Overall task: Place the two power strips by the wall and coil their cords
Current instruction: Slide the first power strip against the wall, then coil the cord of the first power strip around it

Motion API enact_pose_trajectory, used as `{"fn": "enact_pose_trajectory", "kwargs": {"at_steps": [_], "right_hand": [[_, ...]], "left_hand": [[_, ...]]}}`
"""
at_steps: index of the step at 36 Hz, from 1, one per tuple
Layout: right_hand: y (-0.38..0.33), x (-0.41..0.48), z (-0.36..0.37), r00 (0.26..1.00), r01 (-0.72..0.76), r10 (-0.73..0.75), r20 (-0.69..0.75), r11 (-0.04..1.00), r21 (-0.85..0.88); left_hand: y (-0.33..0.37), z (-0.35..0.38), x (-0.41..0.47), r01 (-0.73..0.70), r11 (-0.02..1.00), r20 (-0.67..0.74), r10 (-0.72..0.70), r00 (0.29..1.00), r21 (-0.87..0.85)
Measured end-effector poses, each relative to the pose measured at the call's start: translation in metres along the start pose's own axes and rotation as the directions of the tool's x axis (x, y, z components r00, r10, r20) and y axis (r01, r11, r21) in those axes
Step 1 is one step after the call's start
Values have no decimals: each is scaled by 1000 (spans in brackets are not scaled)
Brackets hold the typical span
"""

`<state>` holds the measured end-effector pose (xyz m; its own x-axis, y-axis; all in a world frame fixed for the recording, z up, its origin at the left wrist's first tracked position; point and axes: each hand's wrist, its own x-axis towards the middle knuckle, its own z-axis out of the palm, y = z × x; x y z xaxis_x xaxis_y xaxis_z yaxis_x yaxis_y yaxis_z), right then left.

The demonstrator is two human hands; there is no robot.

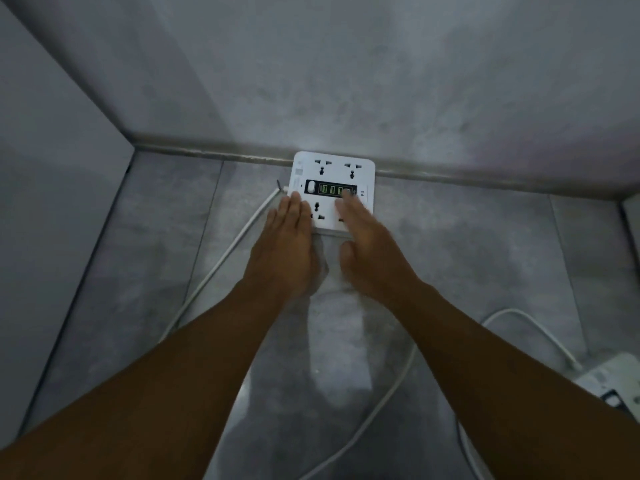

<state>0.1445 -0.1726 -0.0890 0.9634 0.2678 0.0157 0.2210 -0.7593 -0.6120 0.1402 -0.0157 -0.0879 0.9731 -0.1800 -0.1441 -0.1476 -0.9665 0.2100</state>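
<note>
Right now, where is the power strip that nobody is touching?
The untouched power strip lies on the floor at the lower right edge of the head view, partly cut off, right of the right forearm, away from the wall.

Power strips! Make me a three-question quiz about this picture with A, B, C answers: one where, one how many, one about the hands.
1. Where is the square power strip? A on a table; B on the floor against the wall; C hanging on a hook.
2. How many power strips show? A one; B two; C four.
3. The left hand and right hand are: A flat on the strip; B closed fists; C pulling a cord.
Answers: 1 B, its far edge meets the wall's base. 2 B, a second power strip peeks in at the lower right. 3 A, straight fingers rest on its top.
</note>
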Motion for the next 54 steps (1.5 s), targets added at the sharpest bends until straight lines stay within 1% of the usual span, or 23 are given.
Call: {"fn": "enact_pose_trajectory", "kwargs": {"at_steps": [2,4,6,8,13,18,22,24,27,29,30,32,34,35,36,37,39,41,43,45,49,52,54], "right_hand": [[3,-3,-11,970,-119,147,-194,982,147],[13,-13,-17,861,-225,329,-388,930,290],[24,-30,-19,734,-294,471,-489,870,397],[32,-47,-19,671,-321,512,-536,853,412],[45,-78,-11,696,-305,450,-560,890,338],[52,-86,-5,770,-268,329,-546,944,191],[49,-92,1,780,-320,332,-530,940,118],[44,-97,4,817,-314,297,-494,948,50],[36,-102,9,891,-252,216,-398,967,-40],[28,-100,8,919,-232,215,-329,973,-12],[23,-97,7,924,-234,239,-299,971,55],[13,-86,2,912,-257,337,-234,914,315],[2,-67,-8,857,-299,493,-151,713,634],[1,-56,-15,828,-288,544,-136,621,729],[1,-46,-24,810,-257,561,-173,603,755],[4,-37,-34,805,-216,529,-268,683,698],[11,-20,-60,837,-123,310,-451,910,396],[19,-3,-92,921,-46,56,-385,998,35],[22,15,-126,979,7,-50,-199,977,-213],[21,27,-154,993,77,-98,-71,964,-253],[6,36,-175,978,198,-189,86,974,-109],[1,38,-172,974,211,-204,100,976,-59],[4,40,-171,986,160,-155,56,983,-90]], "left_hand": [[3,-3,-5,-59,997,-86,55,995,-51],[6,-2,-9,-158,982,-185,137,973,-105],[15,-1,-13,-248,959,-213,216,953,-138],[26,1,-15,-327,928,-182,295,938,-180],[47,16,-15,-436,872,-142,414,899,-222],[58,31,-12,-496,868,-156,488,859,-14],[59,35,-8,-431,900,-207,436,876,71],[58,36,-8,-388,920,-242,389,889,53],[55,23,-5,-247,964,-353,199,914,-96],[48,4,1,-129,967,-426,24,905,-221],[44,-6,5,-84,958,-453,-52,890,-275],[34,-22,12,-38,945,-510,-141,848,-325],[27,-30,16,-15,941,-526,-176,832,-339],[24,-32,17,-17,937,-515,-177,839,-350],[23,-33,17,-28,931,-498,-168,851,-363],[23,-33,15,-43,920,-469,-158,869,-388],[25,-35,10,-21,865,-338,-173,925,-501],[28,-33,7,83,781,-129,-205,970,-619],[30,-32,6,174,713,44,-197,979,-680],[34,-36,9,204,679,134,-155,979,-705],[49,-52,12,191,547,208,-32,978,-815],[58,-61,15,158,475,203,44,978,-866],[60,-64,16,188,307,217,61,974,-933]]}}
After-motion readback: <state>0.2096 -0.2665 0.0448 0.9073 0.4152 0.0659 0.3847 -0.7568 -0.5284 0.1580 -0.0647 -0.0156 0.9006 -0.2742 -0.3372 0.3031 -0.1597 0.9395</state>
